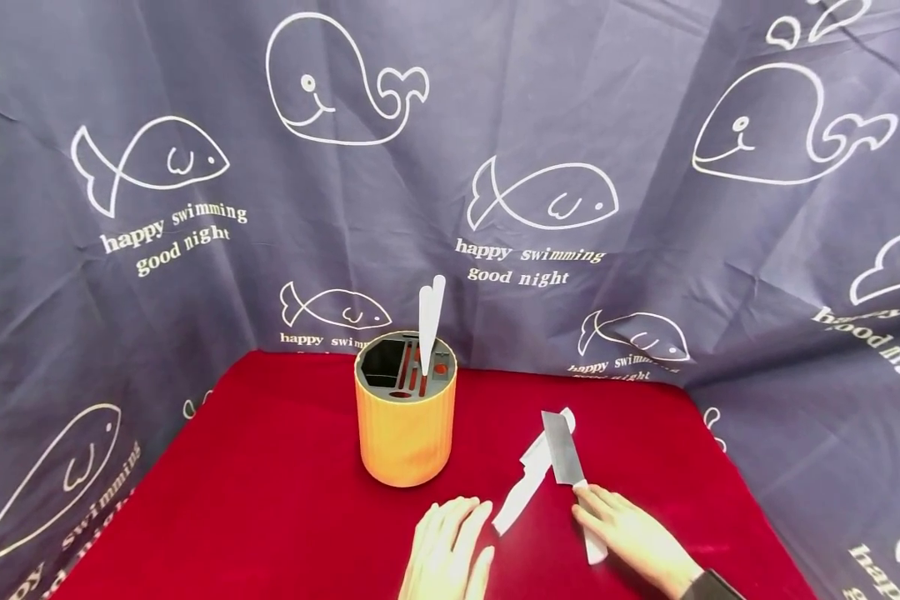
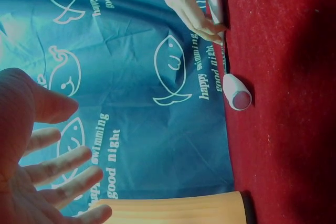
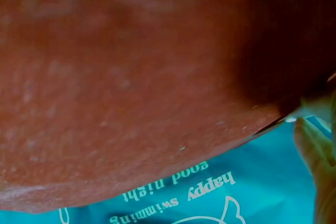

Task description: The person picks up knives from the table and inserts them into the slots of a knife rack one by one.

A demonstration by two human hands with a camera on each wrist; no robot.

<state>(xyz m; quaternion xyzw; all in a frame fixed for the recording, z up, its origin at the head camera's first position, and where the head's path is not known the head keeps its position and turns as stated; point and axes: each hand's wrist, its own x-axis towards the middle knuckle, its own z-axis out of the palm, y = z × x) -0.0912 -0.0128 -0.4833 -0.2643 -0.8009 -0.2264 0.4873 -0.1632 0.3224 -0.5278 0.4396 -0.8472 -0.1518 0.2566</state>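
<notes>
My right hand point(image 1: 633, 533) grips the white handle of a cleaver point(image 1: 563, 450) near where it joins the broad grey blade. That blade lies across a second white-handled knife point(image 1: 521, 496), whose own blade looks bright and is partly covered. To the left of both, my left hand point(image 1: 446, 550) is held with fingers extended and nothing in it; the left wrist view shows its fingers point(image 2: 68, 166) spread apart. In the right wrist view, only part of the right hand point(image 3: 317, 156) shows at the edge, and the cleaver is mostly out of sight.
A round orange-yellow knife block point(image 1: 407, 437) with a dark slotted top stands left of the knives. Two white handles point(image 1: 430, 321) stick up from its slots. The red cloth point(image 1: 270, 483) covers the table, with a printed blue-grey curtain point(image 1: 420, 200) behind.
</notes>
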